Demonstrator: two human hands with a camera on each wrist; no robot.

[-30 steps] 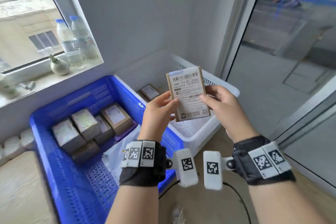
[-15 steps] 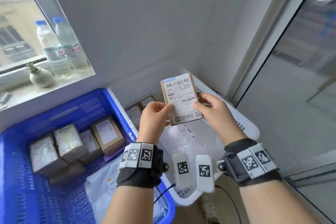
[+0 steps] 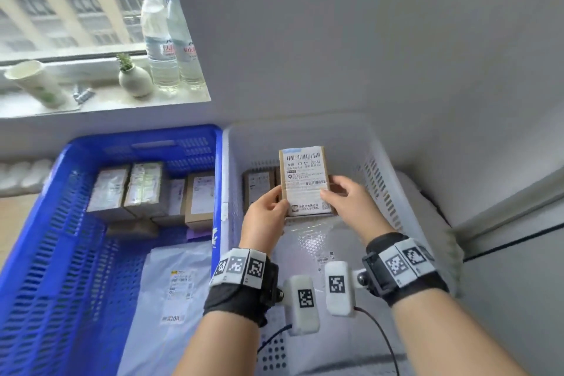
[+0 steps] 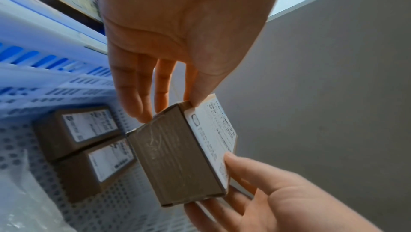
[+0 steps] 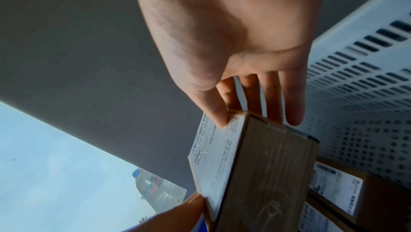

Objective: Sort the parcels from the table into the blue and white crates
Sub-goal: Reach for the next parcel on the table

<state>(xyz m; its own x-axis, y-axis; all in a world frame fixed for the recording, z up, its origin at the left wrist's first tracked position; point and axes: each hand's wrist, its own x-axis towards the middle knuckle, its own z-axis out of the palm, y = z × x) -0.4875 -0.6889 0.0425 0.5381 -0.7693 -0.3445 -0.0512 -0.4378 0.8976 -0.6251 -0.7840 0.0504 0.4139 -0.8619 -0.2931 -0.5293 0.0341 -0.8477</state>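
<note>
A small brown cardboard parcel (image 3: 303,180) with a white shipping label hangs over the white crate (image 3: 393,189), label toward me. My left hand (image 3: 268,210) pinches its lower left edge, thumb on the label, fingers behind. My right hand (image 3: 345,201) pinches the lower right edge the same way. In the left wrist view the parcel (image 4: 177,163) shows its taped brown side, with two labelled boxes (image 4: 84,144) on the crate floor below. The right wrist view shows the parcel (image 5: 255,174) between thumb and fingers. The blue crate (image 3: 61,223) stands to the left.
The blue crate holds several brown boxes (image 3: 146,189) and a white mailer bag (image 3: 174,293). A clear bubble mailer (image 3: 308,241) lies in the white crate. Two water bottles (image 3: 168,46), a small vase (image 3: 134,79) and a cup (image 3: 36,82) stand on the windowsill. Grey wall behind.
Both hands have carried the parcel forward and down, from above the crates' rims to low over the white crate. The grip has not changed.
</note>
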